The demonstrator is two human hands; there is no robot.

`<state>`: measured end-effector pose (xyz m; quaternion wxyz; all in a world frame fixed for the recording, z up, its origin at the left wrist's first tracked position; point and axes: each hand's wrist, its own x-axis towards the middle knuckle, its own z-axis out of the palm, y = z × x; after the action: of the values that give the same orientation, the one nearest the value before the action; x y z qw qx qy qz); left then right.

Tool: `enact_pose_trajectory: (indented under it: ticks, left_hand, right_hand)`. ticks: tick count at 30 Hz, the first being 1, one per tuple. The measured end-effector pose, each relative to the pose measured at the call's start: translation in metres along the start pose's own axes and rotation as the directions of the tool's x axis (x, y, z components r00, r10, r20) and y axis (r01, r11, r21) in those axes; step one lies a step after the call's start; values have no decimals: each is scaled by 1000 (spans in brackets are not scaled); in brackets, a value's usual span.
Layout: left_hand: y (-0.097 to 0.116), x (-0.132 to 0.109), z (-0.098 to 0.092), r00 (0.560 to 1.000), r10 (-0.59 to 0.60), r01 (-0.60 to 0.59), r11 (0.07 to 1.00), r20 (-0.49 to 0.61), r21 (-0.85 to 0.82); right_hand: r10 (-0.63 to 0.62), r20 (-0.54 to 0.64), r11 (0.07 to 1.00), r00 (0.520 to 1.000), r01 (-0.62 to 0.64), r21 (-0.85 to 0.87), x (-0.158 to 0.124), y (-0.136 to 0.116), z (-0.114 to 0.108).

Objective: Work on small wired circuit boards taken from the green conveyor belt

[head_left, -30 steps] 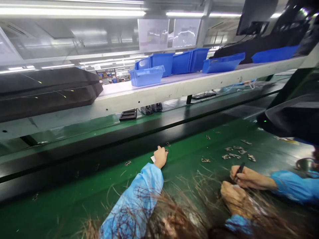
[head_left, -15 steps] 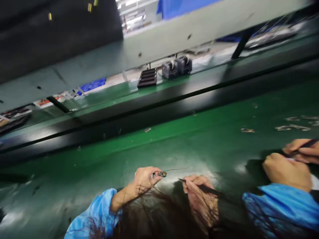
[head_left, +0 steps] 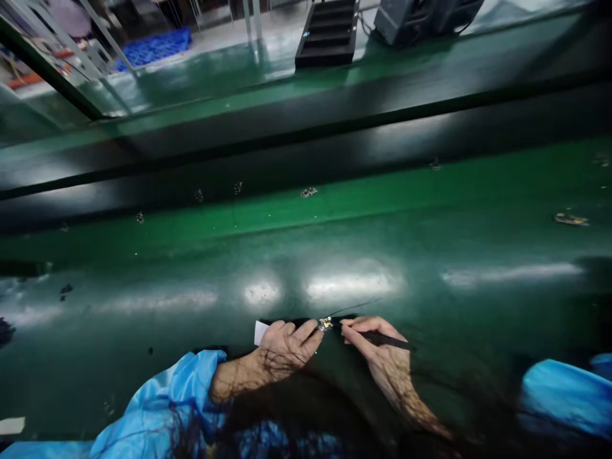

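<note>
The left hand (head_left: 284, 347) lay at the near edge of the green table (head_left: 335, 255), its grip closed between thumb and forefinger on a small electronic component (head_left: 326, 324). A thin dark wire (head_left: 356, 306) ran from the component up and to the right, above the table surface. A small white card (head_left: 261, 332) showed at the left side of the same hand, touching the fingers; how it was held could not be told.

The right hand (head_left: 377, 354) sat just right of the left, its grip closed on a slim black tool (head_left: 382, 340). The tool's tip pointed left and met, or very nearly met, the component; contact could not be confirmed. Both wrists emerged from light blue sleeves (head_left: 176, 408). Dark hair strands crossed the near part of the view and partly masked the forearms.

Several small loose parts (head_left: 308, 191) lay scattered well beyond the hands, along the far green strip and the dark band there. One more lay at the far right (head_left: 570, 219). A black slotted tray (head_left: 327, 35) and a grey device (head_left: 411, 19) stood at the far side. Another blue sleeve (head_left: 559, 395) was visible at the near right.
</note>
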<state>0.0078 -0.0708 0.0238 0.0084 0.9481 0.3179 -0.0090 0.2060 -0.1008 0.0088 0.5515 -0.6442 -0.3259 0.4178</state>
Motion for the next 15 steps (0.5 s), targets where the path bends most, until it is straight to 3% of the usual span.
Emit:
enact_pose_trajectory:
  ticks: [3,6,11,15]
  left_hand:
    - [1,-4,2,996,41,-38,999,-85,33]
    - [3,-5,1,989,11,-16,999,-151,-37]
    - [4,-3,-4,998,-3,-3,994,-60,-107]
    - [4,-3,-6,994,-4,-8,994,-112,-108]
  right_hand:
    - [2,11,996,1000,-1,-86,-4,-1,2]
    - [-8,20,991,1000,11,-131,-8,-3,3]
    - [-35,25,986,999,39,-164,-11,-10,3]
    - [-40,37,984,999,46,-174,-11,-12,3]
